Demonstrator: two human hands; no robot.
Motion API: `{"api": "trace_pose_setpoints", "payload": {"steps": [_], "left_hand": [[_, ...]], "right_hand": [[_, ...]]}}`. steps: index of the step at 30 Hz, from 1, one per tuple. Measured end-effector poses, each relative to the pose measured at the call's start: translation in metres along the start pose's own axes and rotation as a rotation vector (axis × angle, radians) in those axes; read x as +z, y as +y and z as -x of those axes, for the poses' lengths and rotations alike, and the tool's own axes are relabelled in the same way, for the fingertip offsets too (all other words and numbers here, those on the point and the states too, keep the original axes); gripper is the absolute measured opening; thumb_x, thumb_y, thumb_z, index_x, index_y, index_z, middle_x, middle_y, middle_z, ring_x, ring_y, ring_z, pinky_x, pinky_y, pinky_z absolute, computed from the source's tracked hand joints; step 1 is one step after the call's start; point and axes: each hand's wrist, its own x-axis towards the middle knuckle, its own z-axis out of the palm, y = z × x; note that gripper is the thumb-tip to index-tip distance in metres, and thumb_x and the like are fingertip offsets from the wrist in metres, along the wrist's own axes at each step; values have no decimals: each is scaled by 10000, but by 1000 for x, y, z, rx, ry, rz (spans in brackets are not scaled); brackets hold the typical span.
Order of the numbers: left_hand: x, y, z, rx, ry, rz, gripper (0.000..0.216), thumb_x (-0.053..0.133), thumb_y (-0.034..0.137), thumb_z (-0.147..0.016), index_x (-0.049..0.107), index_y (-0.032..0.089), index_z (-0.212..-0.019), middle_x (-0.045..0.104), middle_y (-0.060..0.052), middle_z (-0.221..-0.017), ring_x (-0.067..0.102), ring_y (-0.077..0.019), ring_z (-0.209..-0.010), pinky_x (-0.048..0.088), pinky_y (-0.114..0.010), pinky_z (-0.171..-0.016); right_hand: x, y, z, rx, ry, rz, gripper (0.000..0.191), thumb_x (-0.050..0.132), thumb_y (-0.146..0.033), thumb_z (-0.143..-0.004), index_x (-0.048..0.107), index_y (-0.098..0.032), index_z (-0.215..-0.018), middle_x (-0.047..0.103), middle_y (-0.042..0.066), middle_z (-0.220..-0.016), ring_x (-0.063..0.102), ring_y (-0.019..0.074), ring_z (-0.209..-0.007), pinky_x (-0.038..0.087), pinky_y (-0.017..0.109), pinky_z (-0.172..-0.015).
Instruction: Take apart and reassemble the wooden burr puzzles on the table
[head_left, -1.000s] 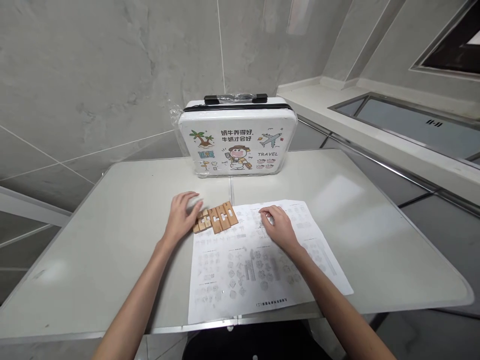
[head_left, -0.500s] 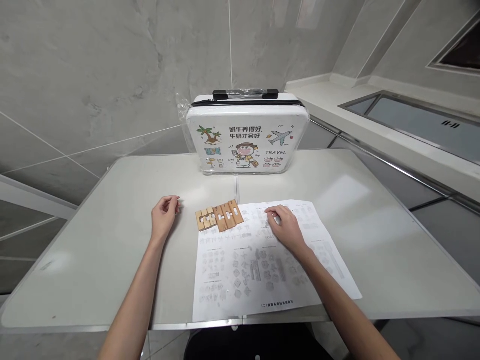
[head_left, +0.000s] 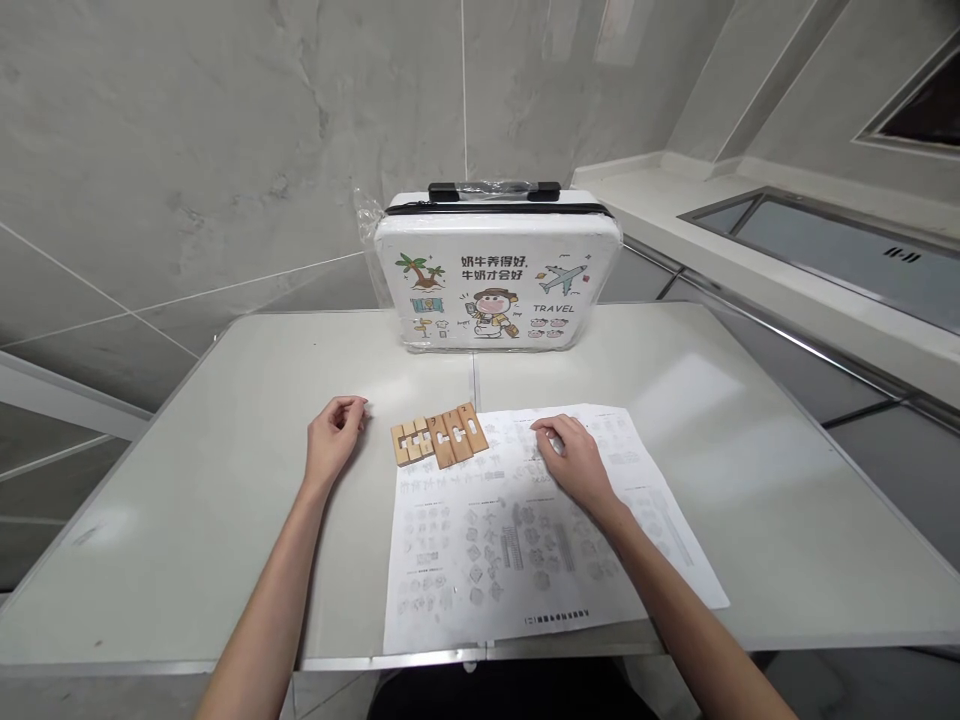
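Flat wooden puzzle pieces [head_left: 439, 437] with notches and slots lie side by side, slightly overlapping the top left of a printed paper sheet [head_left: 517, 590]. Some pieces are pale, others are darker with handwritten marks. My left hand [head_left: 334, 438] rests on the bare table to the left of the pieces, apart from them, its fingers curled closed and nothing visible in them. On the sheet's upper part lies my right hand [head_left: 568, 450], right of the pieces. Its fingers are loosely curled in, with nothing seen in them.
A white small suitcase [head_left: 491, 285] with cartoon prints and plastic wrap stands at the table's back. The light table [head_left: 187, 520] has a seam down its middle. A counter with a sink [head_left: 840, 255] runs along the right; a grey tiled wall is behind.
My left hand has shifted very slightly, its fingertips a little further right. The right hand and the wooden pieces stay in place; the view has tilted slightly.
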Motion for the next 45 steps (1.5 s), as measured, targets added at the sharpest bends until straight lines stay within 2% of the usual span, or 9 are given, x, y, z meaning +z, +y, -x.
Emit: {"api": "trace_pose_setpoints", "payload": {"steps": [20,45], "left_hand": [[0,0,-1,-4,-17,-7,318,642,501,-937,721,195,-972,689,-14,-810,584,-161,-711,458,-278,-735],[-2,6,1,-12,-19,-41,350,639,536,-919,728,200,-965,707,-29,-817,592,-173,-713,477,-279,-706]], "right_hand": [[0,-2,0,-12,-7,1,191,509,-240,-1007,698,-248,-1027,739,54,-980,651,263,-957,497,414,-897],[1,-3,-1,-19,-7,-8,182,501,-247,-1010,682,-255,-1008,729,61,-967,648,277,-953,504,436,-879]]}}
